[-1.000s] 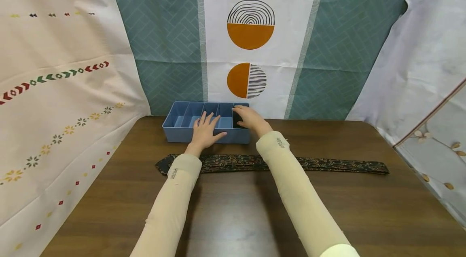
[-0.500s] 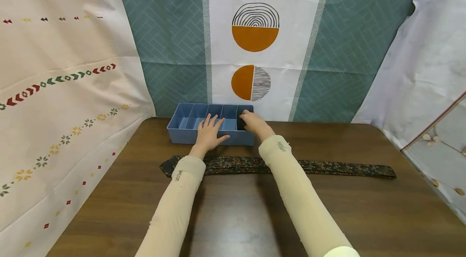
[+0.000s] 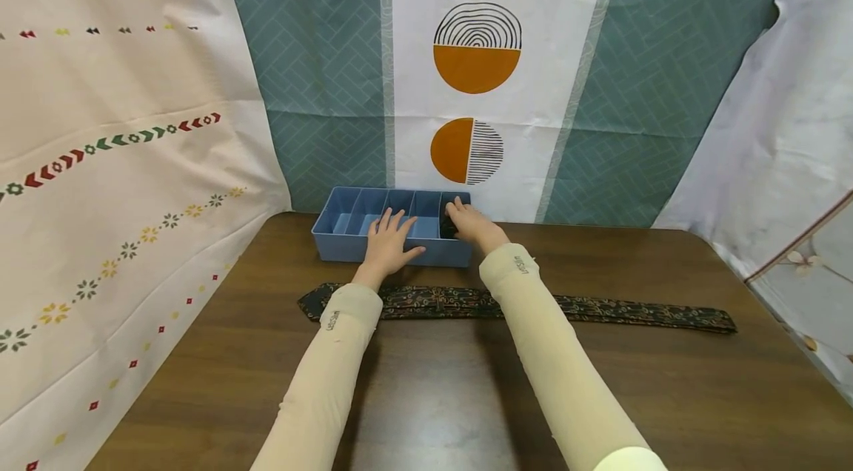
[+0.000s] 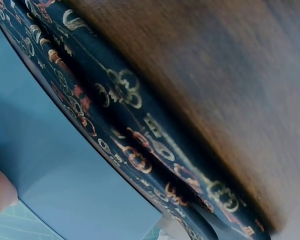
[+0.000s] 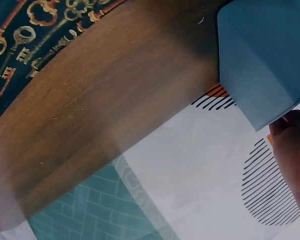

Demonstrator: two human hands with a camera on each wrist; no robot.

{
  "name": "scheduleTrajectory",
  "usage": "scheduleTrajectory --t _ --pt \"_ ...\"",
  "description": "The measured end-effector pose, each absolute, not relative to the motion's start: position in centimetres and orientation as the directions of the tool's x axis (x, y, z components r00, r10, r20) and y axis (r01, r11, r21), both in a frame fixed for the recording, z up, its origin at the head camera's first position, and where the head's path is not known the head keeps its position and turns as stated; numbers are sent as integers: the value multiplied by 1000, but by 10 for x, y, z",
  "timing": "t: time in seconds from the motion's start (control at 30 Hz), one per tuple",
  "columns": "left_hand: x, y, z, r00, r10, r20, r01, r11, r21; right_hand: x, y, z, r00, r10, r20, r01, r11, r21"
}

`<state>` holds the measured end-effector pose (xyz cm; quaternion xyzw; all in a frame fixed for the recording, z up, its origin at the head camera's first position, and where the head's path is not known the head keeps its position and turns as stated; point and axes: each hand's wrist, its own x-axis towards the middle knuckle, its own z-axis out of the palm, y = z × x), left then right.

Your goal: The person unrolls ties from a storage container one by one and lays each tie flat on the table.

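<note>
Tray (image 3: 341, 247): is showing plain slate blue, walls and dividers alike.
Item in rightmost compartment (image 3: 447, 228): is reading black; pattern too small to tell.
Tie (image 3: 440, 301): is carrying key motifs in gold, orange and red on dark blue-green.
Table (image 3: 426, 367): is showing dark brown, streaked wood grain, paling at the glare.
Teal panels (image 3: 323, 71): are bearing paler brickwork lines.
White panel (image 3: 413, 71): is displaying circles, part orange, part black-striped.
Left cloth (image 3: 120, 204): is showing cream; red and green chevrons, yellow and grey flowers, small red diamonds are running in bands.
Right cloth (image 3: 786, 145): is showing white, brown line, brown-leafed sprig.
Sleeves (image 3: 320, 382): are showing cream, dark lettering at cuffs.
</note>
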<state>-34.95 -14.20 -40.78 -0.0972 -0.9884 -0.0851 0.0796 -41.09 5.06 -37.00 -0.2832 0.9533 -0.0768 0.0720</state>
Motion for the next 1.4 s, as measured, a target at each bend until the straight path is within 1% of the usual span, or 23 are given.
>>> scheduleTrajectory --t 0.13,0.33,0.5,0.77,1.0,1.4 --pt "-350 -139 -406 -968 177 175 205 966 157 -411 53 -369 -837 -542 -79 -519 831 -203" --pt "-351 -137 -406 -973 165 161 187 973 133 -410 54 -371 -821 -570 -9 -563 814 -141" --pt "-351 -137 -405 -971 172 166 197 969 150 -412 56 -375 -813 -581 34 -580 802 -145" --pt "-349 -140 -406 -968 167 185 199 964 175 -413 58 -375 -781 -620 76 -622 762 -180" --pt "-351 -139 -406 -971 165 175 197 963 183 -412 66 -366 -760 -641 108 -644 719 -261" --pt "-351 -140 -408 -972 163 170 192 967 168 -412 71 -356 -722 -679 134 -685 674 -278"
